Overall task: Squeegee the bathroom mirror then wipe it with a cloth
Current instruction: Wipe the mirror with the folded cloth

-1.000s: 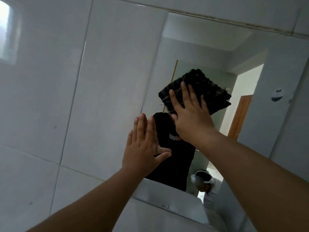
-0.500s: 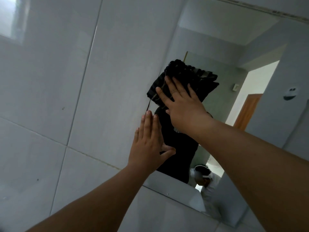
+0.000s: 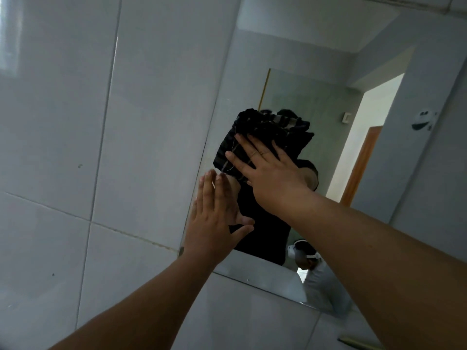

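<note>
Right hand (image 3: 270,178), fingers spread, presses a dark cloth (image 3: 262,137) flat against the mirror (image 3: 328,72); left hand (image 3: 214,221), open and empty, rests at the mirror's edge.

Mirror (image 3: 316,79) upper half is unobstructed glass, open for a sweep above and right of the cloth (image 3: 262,137). Right hand (image 3: 270,178) lies flat on the cloth, pressing it to the glass. Left hand (image 3: 214,218) lies flat at the mirror's left edge — it blocks the lower-left strip. Tiled wall (image 3: 75,122) borders the left. Lower-right glass sits behind the right forearm.
</note>
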